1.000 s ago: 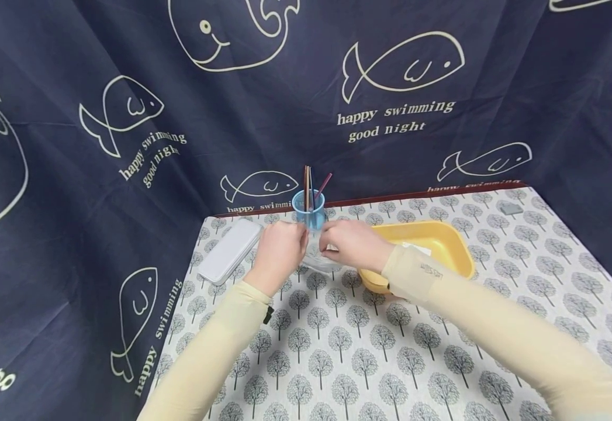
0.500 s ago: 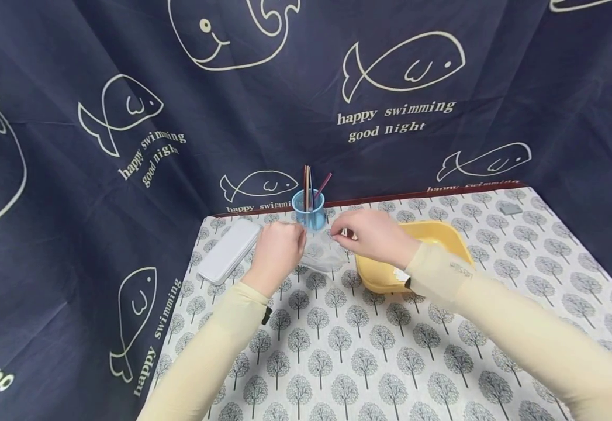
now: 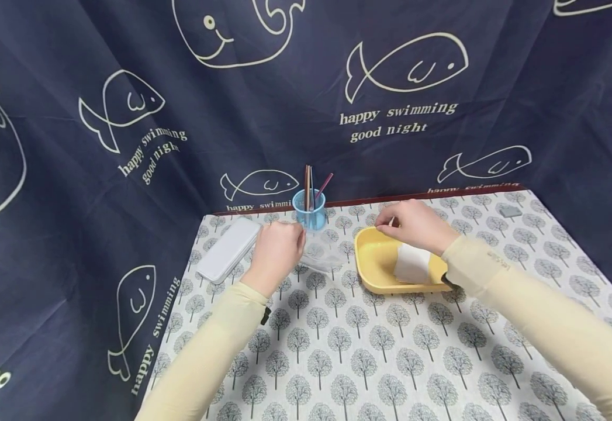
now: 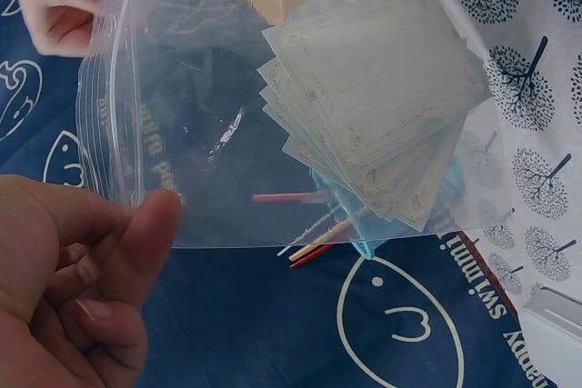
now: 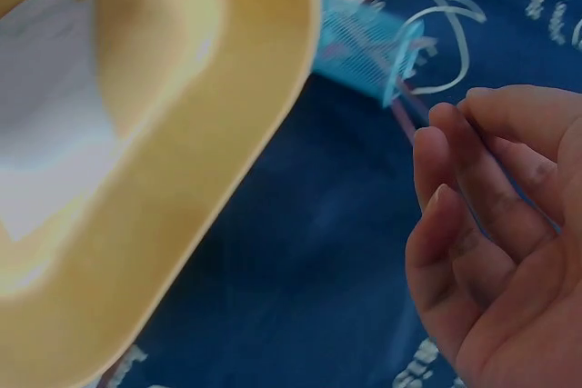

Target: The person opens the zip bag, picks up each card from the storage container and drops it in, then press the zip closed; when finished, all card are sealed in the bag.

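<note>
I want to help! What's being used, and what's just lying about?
Seems in use: clear plastic zip bag in left hand; pale paper cards inside it; yellow plastic tray; white paper in it.
Just lying about, probably: blue mesh cup; white rectangular case; small flat grey piece.

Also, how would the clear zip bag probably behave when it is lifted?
The bag may be floppy, because it looks thin and see-through. The cards could slide inside, since they lie unevenly fanned. The bag is likely light, as the left hand pinches it only at one edge.
</note>
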Demonstrator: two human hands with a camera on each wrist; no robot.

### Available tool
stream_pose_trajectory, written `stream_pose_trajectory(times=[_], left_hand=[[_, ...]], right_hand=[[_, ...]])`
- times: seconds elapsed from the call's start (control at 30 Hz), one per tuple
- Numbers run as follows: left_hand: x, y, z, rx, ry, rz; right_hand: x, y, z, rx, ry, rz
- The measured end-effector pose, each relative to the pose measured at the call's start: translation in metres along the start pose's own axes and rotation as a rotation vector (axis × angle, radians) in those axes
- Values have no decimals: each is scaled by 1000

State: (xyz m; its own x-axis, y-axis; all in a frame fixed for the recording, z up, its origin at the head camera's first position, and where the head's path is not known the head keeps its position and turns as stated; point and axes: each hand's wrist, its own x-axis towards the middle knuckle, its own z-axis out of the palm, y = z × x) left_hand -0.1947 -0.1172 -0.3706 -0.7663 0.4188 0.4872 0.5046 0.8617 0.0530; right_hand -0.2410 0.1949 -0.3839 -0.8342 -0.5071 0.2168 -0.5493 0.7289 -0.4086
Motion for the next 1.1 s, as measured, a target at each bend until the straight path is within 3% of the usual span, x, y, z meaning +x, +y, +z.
stream_pose_trajectory(times=[0.27, 0.43, 0.57, 0.7, 0.83, 1.1], left_hand=[[-2, -2, 1, 0, -13, -1], [-2, -2, 2, 3, -18, -3], [-2, -2, 2, -3, -11, -3], [-2, -2, 1, -8, -15, -2], [-2, -2, 1, -12, -21, -2], [-3, -1, 2, -10, -21, -4]], right_hand=[[-9, 27, 3, -38, -52, 116], [-17, 46, 10, -71, -97, 138], [-25, 64, 18, -109, -178, 152], [-34, 79, 25, -119, -291, 226], [-42, 87, 32, -148, -362, 291], [-48, 90, 41, -238, -409, 378]])
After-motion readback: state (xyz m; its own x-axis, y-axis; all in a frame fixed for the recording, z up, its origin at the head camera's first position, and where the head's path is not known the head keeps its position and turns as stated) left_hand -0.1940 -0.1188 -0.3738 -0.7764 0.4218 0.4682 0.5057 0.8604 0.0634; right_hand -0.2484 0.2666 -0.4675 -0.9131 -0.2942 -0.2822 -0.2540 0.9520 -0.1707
